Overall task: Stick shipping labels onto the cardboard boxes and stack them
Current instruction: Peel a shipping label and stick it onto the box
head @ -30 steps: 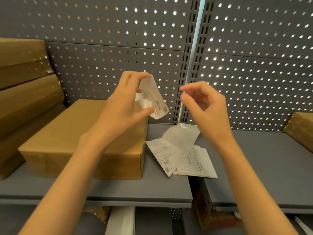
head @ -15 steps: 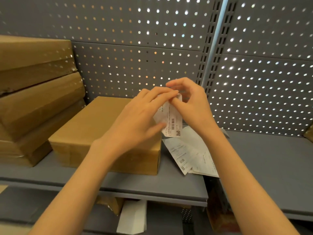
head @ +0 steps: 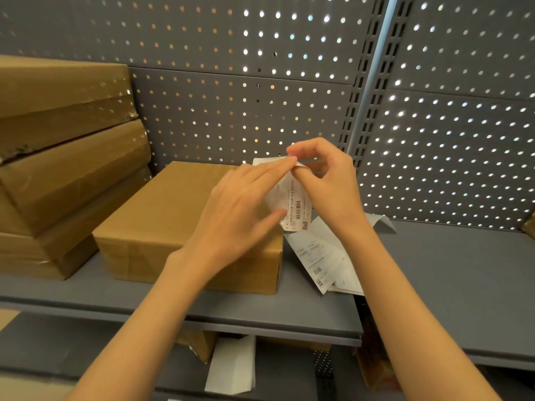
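Observation:
A white shipping label (head: 295,206) with barcodes hangs in the air above the right end of a flat cardboard box (head: 179,224) on the grey shelf (head: 260,311). My left hand (head: 240,215) holds the label between its fingers and thumb. My right hand (head: 327,180) pinches the label's top corner with thumb and forefinger. More labels (head: 324,256) lie loose on the shelf just right of the box. A stack of cardboard boxes (head: 63,157) stands at the left.
A perforated grey back panel (head: 231,96) with an upright post (head: 367,82) closes the shelf behind. Another box corner (head: 529,225) shows at the far right edge. On the lower shelf sit white paper (head: 231,369) and more boxes.
My right hand has come in from the right and taken the label's top corner; both hands now hold it. The view has shifted, with the box stack further into frame.

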`<action>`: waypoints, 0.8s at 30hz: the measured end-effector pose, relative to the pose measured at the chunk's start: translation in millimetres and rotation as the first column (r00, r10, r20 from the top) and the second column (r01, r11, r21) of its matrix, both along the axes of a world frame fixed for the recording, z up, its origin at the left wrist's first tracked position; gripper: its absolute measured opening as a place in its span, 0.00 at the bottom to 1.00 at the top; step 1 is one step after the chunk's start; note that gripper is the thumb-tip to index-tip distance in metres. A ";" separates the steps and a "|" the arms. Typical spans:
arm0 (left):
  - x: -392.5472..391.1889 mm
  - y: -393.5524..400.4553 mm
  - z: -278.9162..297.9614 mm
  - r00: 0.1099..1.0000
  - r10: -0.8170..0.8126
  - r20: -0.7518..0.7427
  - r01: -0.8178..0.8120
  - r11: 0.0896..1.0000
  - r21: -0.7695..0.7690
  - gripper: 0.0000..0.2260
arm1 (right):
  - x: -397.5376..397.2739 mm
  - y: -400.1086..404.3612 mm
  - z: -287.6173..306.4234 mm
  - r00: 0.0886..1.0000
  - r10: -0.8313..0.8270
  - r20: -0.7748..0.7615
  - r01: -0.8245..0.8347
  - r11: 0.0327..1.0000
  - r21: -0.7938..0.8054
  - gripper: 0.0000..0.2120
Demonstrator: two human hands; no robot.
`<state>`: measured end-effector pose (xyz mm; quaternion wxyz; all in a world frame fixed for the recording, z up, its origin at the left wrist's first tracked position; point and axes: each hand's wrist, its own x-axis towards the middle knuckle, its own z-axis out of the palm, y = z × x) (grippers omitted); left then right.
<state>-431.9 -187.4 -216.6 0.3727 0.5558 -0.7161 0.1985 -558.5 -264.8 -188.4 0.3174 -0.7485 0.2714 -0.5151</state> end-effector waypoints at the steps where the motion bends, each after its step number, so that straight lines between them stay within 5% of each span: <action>1: 0.2 0.3 -0.8 1.000 -0.007 -0.006 0.007 1.000 0.006 0.31 | 0.2 -0.1 -0.4 1.000 -0.005 -0.004 0.005 1.000 0.000 0.09; 5: 0.0 1.6 -0.8 0.980 -0.117 -0.163 0.123 0.992 0.025 0.38 | -0.1 1.4 -1.8 1.000 0.000 -0.002 0.000 1.000 0.025 0.09; 15: -6.5 3.2 -3.7 0.921 -0.257 -0.294 0.243 0.966 -0.083 0.37 | -2.0 2.4 -0.1 0.993 -0.012 0.114 -0.001 0.994 0.110 0.09; 24: -0.4 5.9 4.2 0.914 -0.227 -0.337 0.221 0.974 -0.056 0.12 | -17.0 -3.4 -3.9 0.959 0.008 0.284 -0.115 0.924 0.363 0.10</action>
